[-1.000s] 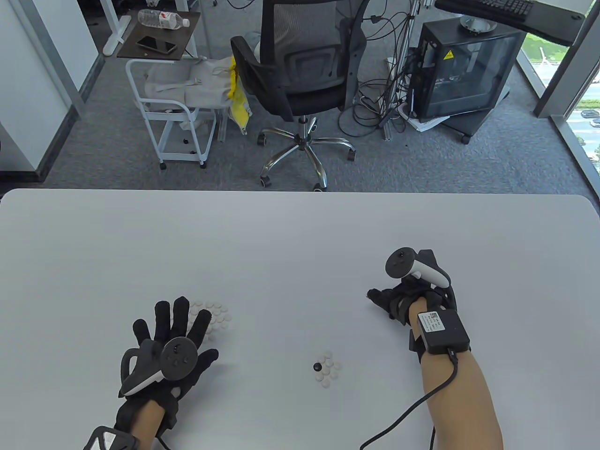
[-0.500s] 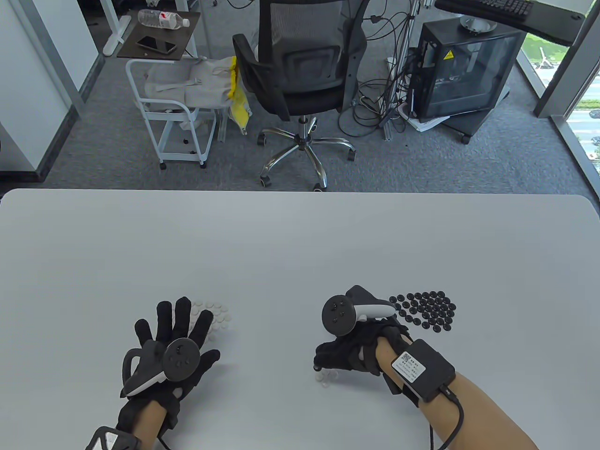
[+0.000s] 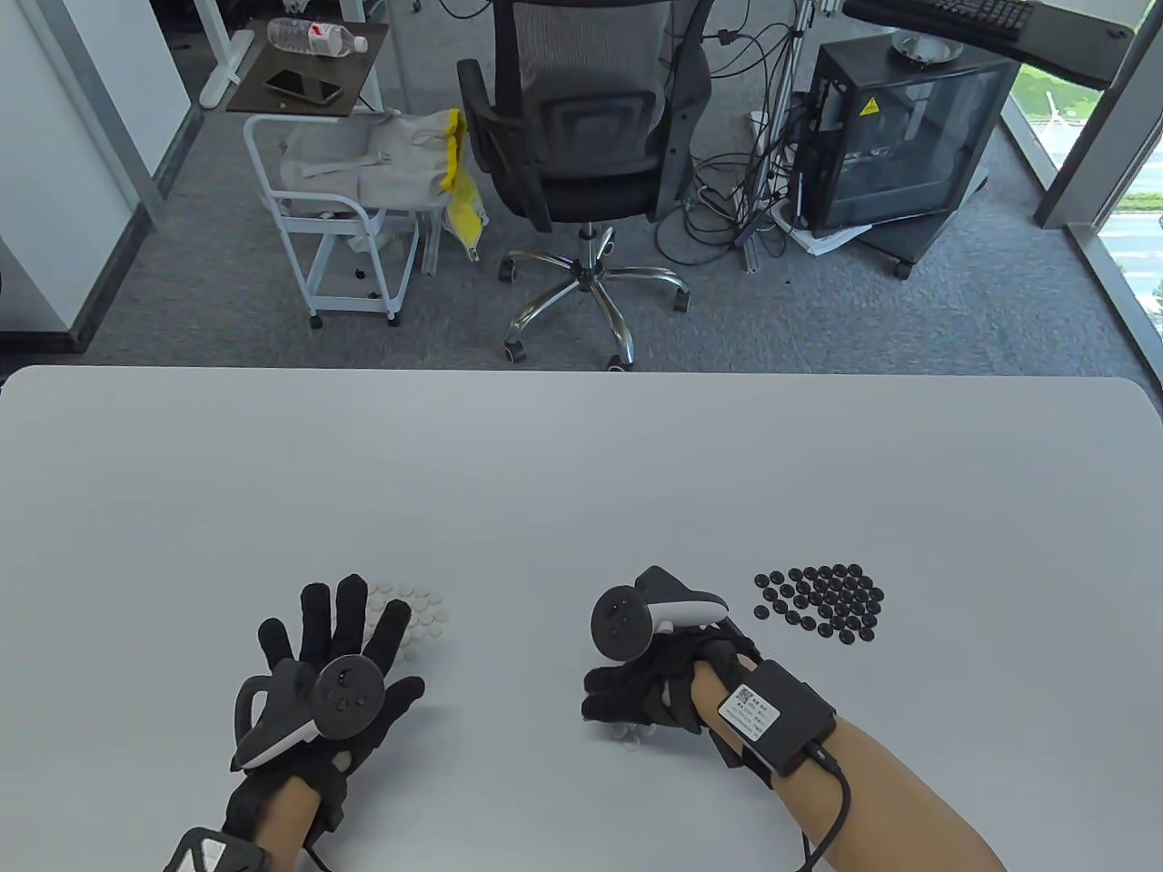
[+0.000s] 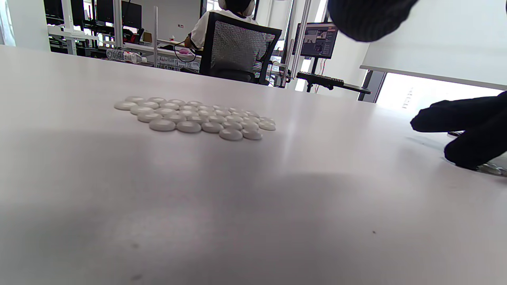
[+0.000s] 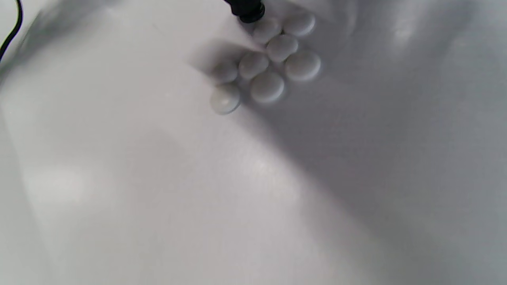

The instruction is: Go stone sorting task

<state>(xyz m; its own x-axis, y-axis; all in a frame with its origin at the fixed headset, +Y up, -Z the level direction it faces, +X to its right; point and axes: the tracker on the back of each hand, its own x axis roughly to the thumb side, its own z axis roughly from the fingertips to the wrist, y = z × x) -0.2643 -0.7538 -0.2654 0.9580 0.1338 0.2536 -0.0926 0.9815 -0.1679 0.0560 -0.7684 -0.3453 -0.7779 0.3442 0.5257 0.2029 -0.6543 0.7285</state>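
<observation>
My left hand lies flat on the table with its fingers spread, the fingertips over the near edge of a pile of white stones. My right hand sits with fingers curled down over a small cluster of white stones. In the right wrist view a dark fingertip touches a black stone at the cluster's edge; a grip on it does not show. A pile of black stones lies to the right of that hand.
The white table stretches far beyond the hands. Past its far edge stand an office chair, a white cart and a black computer case. A cable runs from my right wrist.
My right hand left the black pile, crossed left and toward me, and came down over the small cluster, covering most of it. The left hand has stayed put.
</observation>
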